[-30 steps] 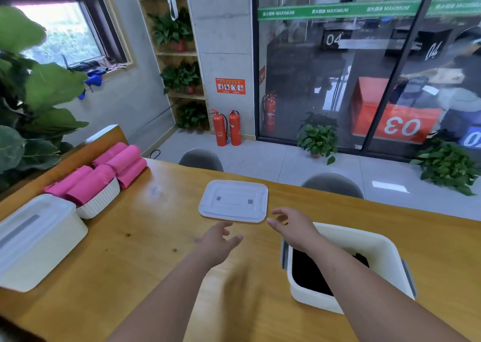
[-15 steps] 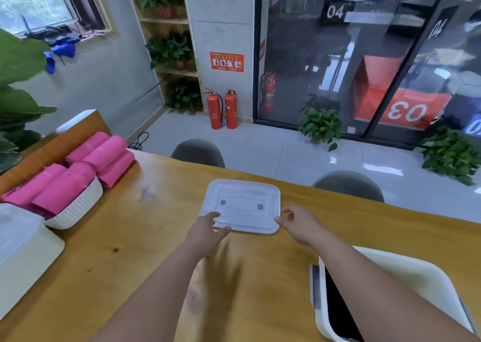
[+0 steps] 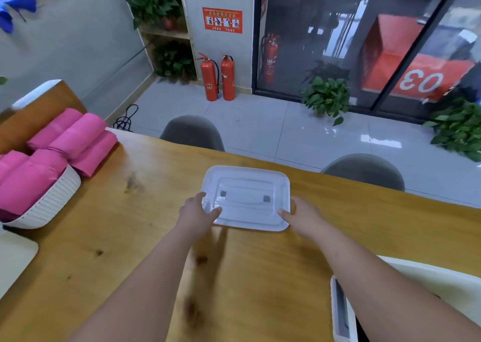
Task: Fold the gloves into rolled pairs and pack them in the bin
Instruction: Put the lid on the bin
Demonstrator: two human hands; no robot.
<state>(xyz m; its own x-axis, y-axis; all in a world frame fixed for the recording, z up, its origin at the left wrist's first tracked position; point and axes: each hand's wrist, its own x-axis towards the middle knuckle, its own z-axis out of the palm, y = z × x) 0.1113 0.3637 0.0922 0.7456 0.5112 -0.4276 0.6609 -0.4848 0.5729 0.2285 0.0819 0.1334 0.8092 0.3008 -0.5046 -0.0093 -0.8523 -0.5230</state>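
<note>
A white rectangular bin lid lies upside down on the wooden table in front of me. My left hand grips its near left corner, thumb on top. My right hand holds the near right corner, thumb on the rim. The white bin stands at the lower right, mostly hidden behind my right forearm; its dark inside barely shows, and no gloves can be made out.
A white woven basket of pink rolled cloths stands at the left, more pink rolls behind it. Another white lidded box sits at the left edge. Two grey chairs stand beyond the table's far edge.
Both hands reached forward across the table and took hold of the lid's near corners. My view tilted down and closer, pushing the bin toward the lower right.
</note>
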